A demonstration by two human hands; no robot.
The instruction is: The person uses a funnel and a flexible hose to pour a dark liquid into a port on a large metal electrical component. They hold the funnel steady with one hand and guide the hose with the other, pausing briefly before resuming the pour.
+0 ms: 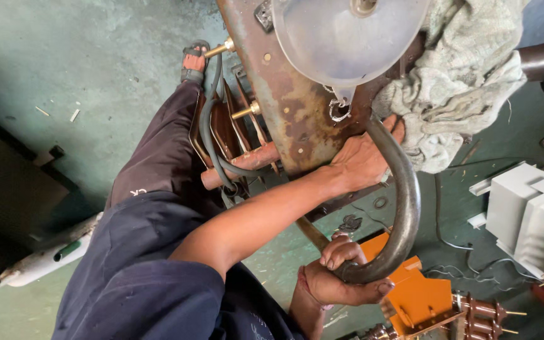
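Over a green concrete floor (96,56), both hands' fingers (341,249) clench a curved dark pipe (404,208).

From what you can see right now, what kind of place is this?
Probably an electrical repair workshop. A rusty metal plate carries copper bars and black cables, brown insulators lie on the green concrete floor, and a grey rag is at hand.
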